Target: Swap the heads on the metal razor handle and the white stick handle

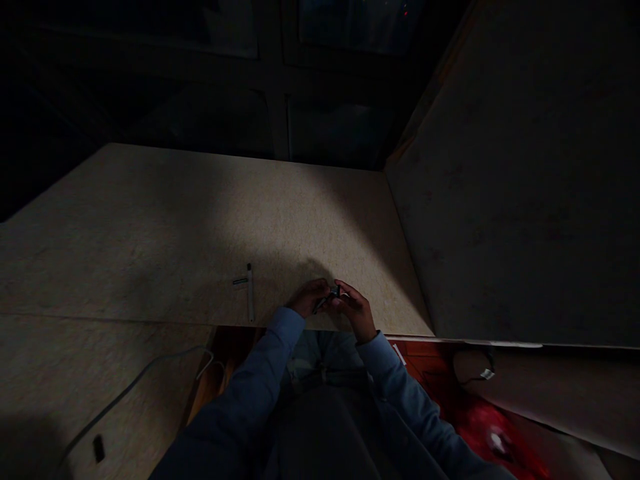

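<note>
My left hand (311,297) and my right hand (356,311) are close together over the front edge of the pale tabletop (280,213). Between their fingertips is a small dark object (336,291) with a lighter spot, too dim to name. A thin dark piece (320,305) slants down from the left fingers; whether it is joined to that object I cannot tell. Both hands have their fingers closed in a pinch. Left of them lies a slim white pen-like stick (251,293) with a dark end. Beside that stick rests a short dark thin piece (240,281).
A grey cable (145,370) curves over the lower surface at left, near a small black object (99,448). A wall (515,200) rises on the right. Dark window panes (340,130) stand behind the tabletop. Something red and shiny (495,427) is at lower right.
</note>
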Tool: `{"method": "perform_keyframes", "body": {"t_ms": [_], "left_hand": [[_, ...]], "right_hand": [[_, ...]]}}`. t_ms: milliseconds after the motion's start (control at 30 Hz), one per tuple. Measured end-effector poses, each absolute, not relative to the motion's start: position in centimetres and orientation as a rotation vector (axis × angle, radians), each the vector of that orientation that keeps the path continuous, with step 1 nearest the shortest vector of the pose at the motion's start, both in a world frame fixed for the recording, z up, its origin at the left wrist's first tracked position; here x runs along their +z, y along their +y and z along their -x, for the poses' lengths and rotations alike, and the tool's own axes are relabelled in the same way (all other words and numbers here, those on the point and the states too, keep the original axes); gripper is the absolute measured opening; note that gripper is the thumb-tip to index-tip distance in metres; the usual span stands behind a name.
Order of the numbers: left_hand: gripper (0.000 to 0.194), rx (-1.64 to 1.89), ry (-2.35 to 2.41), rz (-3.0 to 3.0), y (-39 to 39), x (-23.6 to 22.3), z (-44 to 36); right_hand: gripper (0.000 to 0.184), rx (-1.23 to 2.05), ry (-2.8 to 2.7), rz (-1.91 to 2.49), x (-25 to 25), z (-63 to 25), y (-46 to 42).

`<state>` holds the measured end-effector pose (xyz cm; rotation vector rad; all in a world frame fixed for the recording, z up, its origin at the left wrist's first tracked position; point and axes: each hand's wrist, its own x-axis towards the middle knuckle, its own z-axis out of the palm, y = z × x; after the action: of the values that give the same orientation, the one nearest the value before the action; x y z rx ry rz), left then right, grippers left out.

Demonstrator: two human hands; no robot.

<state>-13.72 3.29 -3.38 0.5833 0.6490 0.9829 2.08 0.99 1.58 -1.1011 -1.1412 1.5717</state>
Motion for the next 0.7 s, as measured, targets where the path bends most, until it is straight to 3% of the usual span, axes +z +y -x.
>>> {"method": "perform_keyframes", "body": {"t_ms": [700], "left_hand": [[0.047,0.939,0.742,-0.695,2.7,-3.6,13.3]], "right_hand": [[0.056,1.667,-1.293,0.963,-0.1,-4.8,1.5]]}}
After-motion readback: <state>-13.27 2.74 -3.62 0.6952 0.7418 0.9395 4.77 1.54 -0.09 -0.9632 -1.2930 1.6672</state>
